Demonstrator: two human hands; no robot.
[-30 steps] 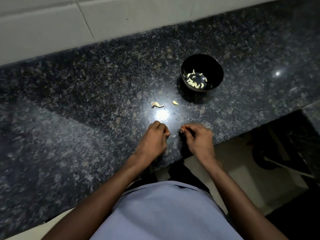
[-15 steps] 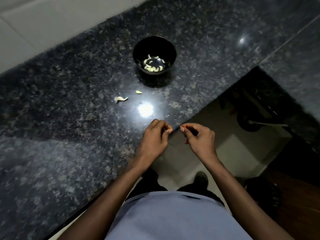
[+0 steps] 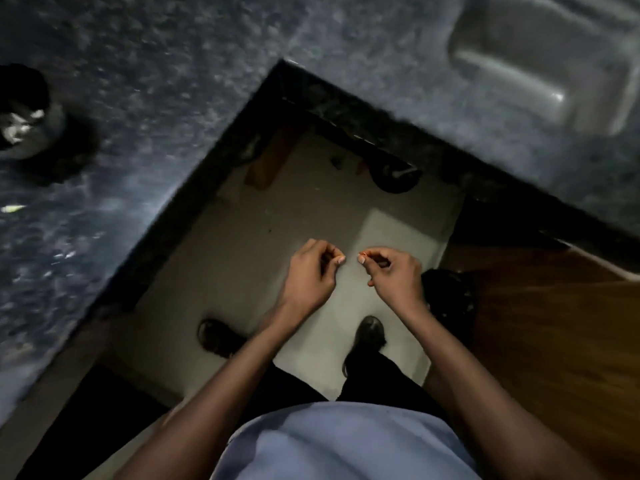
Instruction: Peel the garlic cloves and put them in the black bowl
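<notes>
Both hands have drawn back off the speckled granite tabletop and now hang over the pale floor. The left hand and right hand each curl their fingers narrowly, tips pinched; what they hold is too small to tell. The round black bowl, blurred, sits at far left, with a pale garlic clove on the stone just below it.

The scene is viewed steeply downward from head height, close above both hands; the floor is seen beneath them.
</notes>
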